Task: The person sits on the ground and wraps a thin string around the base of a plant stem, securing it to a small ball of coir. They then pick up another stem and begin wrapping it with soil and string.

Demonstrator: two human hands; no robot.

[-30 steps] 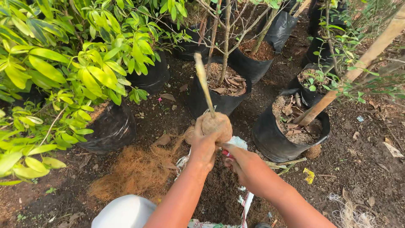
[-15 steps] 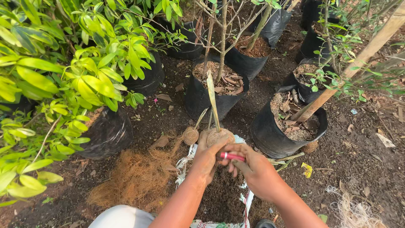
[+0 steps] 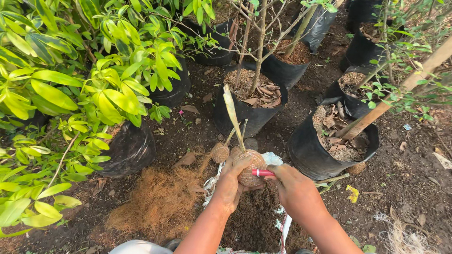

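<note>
Two hands: left hand (image 3: pixel 231 186) grips root ball (image 3: pixel 249 165); right hand (image 3: pixel 294 188) pinches red tool (image 3: pixel 262 173).
Cutting (image 3: pixel 233 115): upright, tip leaning slightly left.
Change: ball lower than before.

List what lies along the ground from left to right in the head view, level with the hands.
Black grow bag under the leafy plant → pile of brown coconut fibre → left hand → fibre-wrapped root ball → red-handled tool → right hand → yellow leaf.

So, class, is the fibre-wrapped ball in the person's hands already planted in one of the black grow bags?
No: the fibre-wrapped ball is held by the left hand and right hand over a sack of soil, outside the black grow bags.
</note>
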